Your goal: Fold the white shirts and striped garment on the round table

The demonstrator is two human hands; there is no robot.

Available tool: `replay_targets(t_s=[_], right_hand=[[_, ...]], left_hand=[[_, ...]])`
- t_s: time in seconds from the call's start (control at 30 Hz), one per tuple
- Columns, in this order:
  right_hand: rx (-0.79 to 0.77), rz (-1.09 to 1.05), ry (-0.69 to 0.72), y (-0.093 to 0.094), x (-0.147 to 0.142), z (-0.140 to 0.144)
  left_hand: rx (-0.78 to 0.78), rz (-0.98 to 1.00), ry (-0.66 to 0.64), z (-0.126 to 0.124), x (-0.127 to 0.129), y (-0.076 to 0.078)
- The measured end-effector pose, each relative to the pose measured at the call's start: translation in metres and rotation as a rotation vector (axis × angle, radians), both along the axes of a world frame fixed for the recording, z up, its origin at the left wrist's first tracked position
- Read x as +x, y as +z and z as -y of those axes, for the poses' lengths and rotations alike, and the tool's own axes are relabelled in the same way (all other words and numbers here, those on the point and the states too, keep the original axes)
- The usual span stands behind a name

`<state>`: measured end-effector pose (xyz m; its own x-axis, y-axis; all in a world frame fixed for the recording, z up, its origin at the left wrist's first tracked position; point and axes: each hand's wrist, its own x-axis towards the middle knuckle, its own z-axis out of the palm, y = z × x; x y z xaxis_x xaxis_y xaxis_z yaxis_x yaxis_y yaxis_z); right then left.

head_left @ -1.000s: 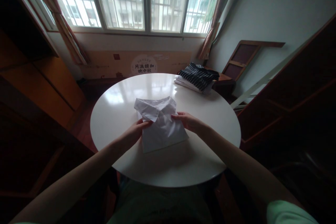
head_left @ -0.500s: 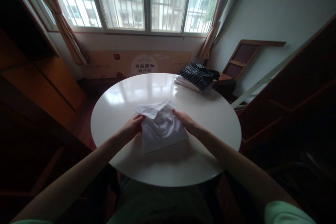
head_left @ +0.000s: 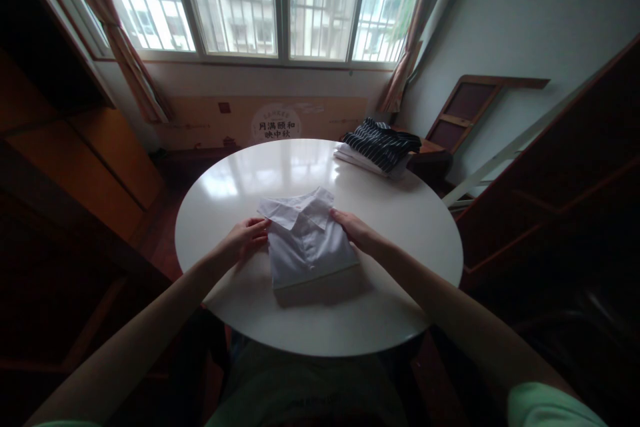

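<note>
A folded white collared shirt (head_left: 307,243) lies flat on the round white table (head_left: 390,293), collar toward the window. My left hand (head_left: 244,239) rests on the table against the shirt's left edge, fingers touching the fabric near the collar. My right hand (head_left: 356,229) lies against the shirt's right edge, fingertips at the collar's right side. Whether either hand pinches the cloth or only presses it is unclear.
A stack of folded clothes with a dark striped garment (head_left: 380,143) on top sits at the table's far right edge. Dark wooden furniture (head_left: 75,167) stands to the left, and a wooden frame (head_left: 480,107) leans on the right wall. A barred window (head_left: 280,3) is straight ahead.
The shirt's upper part, lifted a second ago, now lies flat with the collar spread. Both hands slid outward to the shirt's side edges.
</note>
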<state>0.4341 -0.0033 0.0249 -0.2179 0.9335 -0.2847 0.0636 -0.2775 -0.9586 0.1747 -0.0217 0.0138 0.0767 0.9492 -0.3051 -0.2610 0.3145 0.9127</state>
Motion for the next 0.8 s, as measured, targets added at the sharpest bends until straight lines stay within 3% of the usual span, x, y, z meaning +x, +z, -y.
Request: replay_targets(t_s=[0.13,0.23,0.37,0.5,0.63,0.8], right_hand=[[-0.101,-0.006,0.055,0.007,-0.002,-0.009],[-0.065,-0.128,0.072,0.01,-0.007,-0.016],[0.017,-0.231,-0.067,0.009,-0.017,-0.022],[0.056,-0.224,-0.176,-0.005,-0.02,-0.029],[0.149,-0.14,-0.195,-0.018,-0.016,-0.034],[0.124,-0.08,-0.203,-0.018,-0.012,-0.032]], left_hand=[[-0.021,-0.01,-0.056,-0.009,-0.002,0.005],[0.023,0.013,-0.035,-0.015,0.006,0.01],[0.114,0.055,0.056,-0.02,0.024,0.011],[0.162,0.021,0.171,-0.019,0.037,0.005],[0.209,0.017,0.272,-0.019,0.04,0.0],[0.231,0.032,0.313,-0.021,0.034,-0.005]])
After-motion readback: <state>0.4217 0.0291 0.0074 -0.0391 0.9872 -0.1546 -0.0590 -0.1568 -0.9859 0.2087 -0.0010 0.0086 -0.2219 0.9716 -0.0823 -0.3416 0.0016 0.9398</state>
